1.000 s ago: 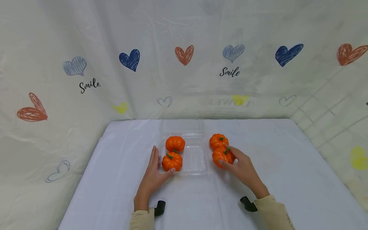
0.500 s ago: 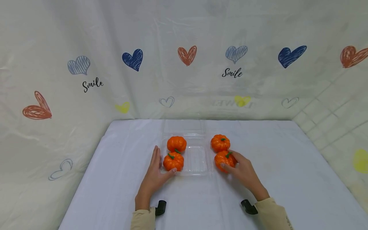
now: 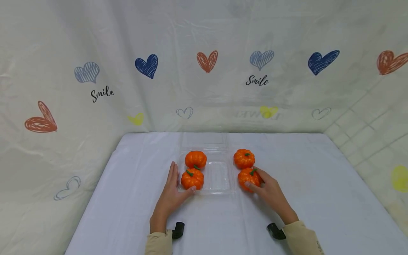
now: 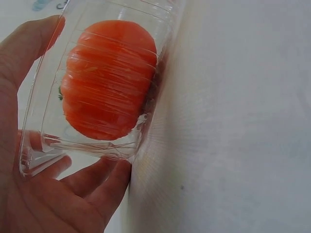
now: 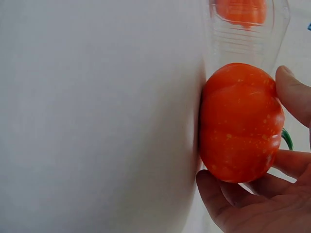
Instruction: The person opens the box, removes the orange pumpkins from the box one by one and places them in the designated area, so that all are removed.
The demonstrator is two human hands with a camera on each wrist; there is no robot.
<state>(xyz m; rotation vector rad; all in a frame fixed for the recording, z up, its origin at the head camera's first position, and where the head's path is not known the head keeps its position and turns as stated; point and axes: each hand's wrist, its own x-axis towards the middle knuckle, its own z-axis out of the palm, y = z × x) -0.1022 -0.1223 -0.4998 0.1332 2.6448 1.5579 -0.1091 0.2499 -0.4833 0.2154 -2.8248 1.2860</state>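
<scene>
Nearest us, beige sleeves (image 3: 159,243) lead to both hands. Our left hand (image 3: 171,196) lies with fingers extended against the corner of a clear plastic container (image 3: 217,177). Our right hand (image 3: 271,191) grips a glossy orange ribbed pumpkin with a green stem (image 3: 248,180) between thumb and fingers, on the white-covered table (image 3: 312,180) just right of the container. Inside, on its left side, we see a front orange pumpkin (image 3: 192,181) and a rear orange pumpkin (image 3: 195,158). Another orange pumpkin (image 3: 244,158) sits just behind the gripped one. Farthest off hangs a pale heart-printed sheet (image 3: 178,32).
</scene>
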